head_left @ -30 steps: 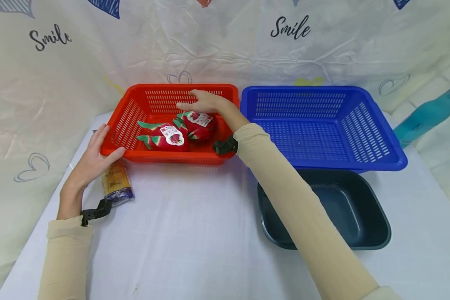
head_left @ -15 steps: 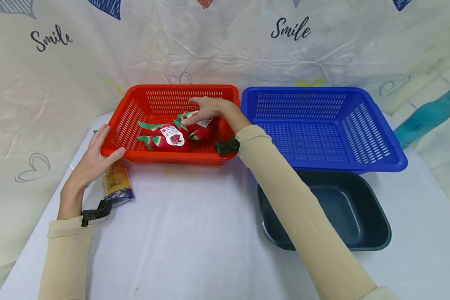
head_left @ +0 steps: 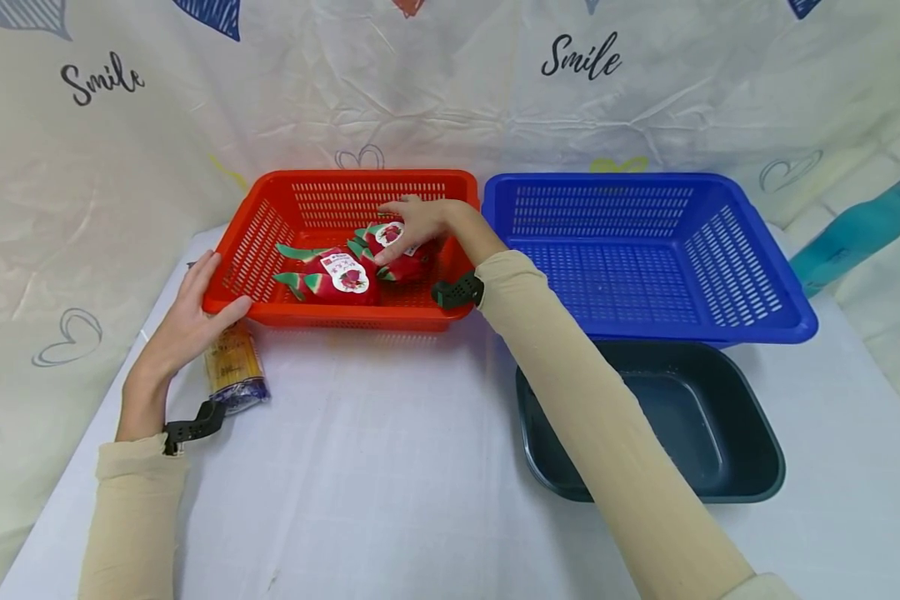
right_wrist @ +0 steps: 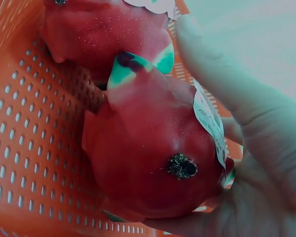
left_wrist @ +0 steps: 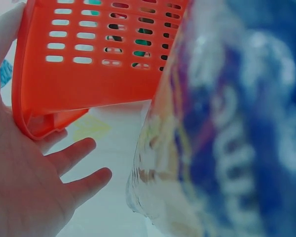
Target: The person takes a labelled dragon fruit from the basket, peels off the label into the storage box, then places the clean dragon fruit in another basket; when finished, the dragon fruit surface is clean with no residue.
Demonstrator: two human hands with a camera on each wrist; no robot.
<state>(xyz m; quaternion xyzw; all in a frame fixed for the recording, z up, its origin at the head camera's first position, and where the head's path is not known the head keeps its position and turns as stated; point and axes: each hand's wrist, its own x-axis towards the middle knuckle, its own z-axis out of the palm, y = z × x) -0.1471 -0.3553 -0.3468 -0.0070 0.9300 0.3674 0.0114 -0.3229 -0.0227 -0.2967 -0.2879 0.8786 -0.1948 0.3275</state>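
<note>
Two red dragon fruits with green tips and white labels lie in the red basket [head_left: 360, 313]: a left one [head_left: 345, 279] and a right one [head_left: 401, 265]. My right hand [head_left: 423, 223] reaches over the basket's back right and spans the right dragon fruit. In the right wrist view, my thumb [right_wrist: 212, 69] lies along the label side while fingers pass beneath this fruit [right_wrist: 153, 148]. Spread, straight fingers of my left hand [head_left: 183, 321] rest against the basket's front left corner. Below that hand lies a clear packet of yellow sticks with a blue end [head_left: 236, 367], partly hidden.
A blue basket [head_left: 622, 331] adjoins the red one on the right. In front of it, a dark green tub [head_left: 765, 467] is partly covered by my right sleeve. A bottle with blue liquid [head_left: 855, 237] stands at the far right. A printed sheet [head_left: 450, 100] hangs behind.
My right hand has come down from above the right dragon fruit and closed in around it, slightly to the right. My left hand stays at the basket corner.
</note>
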